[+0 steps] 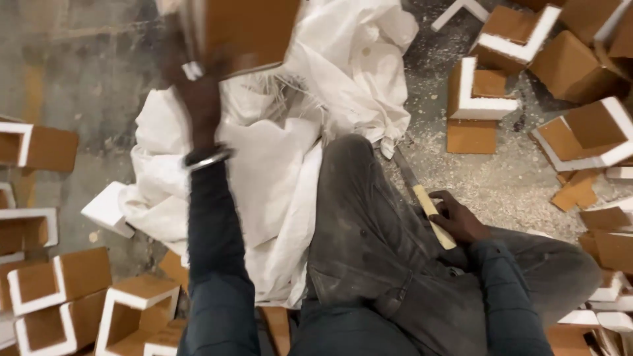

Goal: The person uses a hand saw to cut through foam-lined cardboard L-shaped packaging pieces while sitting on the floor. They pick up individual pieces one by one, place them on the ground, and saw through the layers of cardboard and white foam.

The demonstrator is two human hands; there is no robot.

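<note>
Dozens of L- and U-shaped brown board pieces with white edges lie round the seated person. On the left a stack of them (59,290) stands on edge, open sides up, so they nest tight; nothing sits inside them.

Left hand (201,95) is raised at arm's length, blurred, fingers clamped on the bottom edge of one brown board piece (244,29), which hangs above the fingers and runs out of the top of frame. A metal bracelet (208,157) sits on that wrist, below the hand.

Under and to the right of those fingers is a crumpled white woven sack (283,165), mouth slack and fabric collapsed over the person's lap; I cannot tell what is in it.

Right hand (461,221) rests on the thigh, fingers curled shut round the pale handle of a blade tool (432,214); the dark blade points up and away from the fingers, clear of the leg.

Further right, more corner pieces (484,99) lie loose on a floor (501,184) dusted with white shavings, well apart from either hand.
</note>
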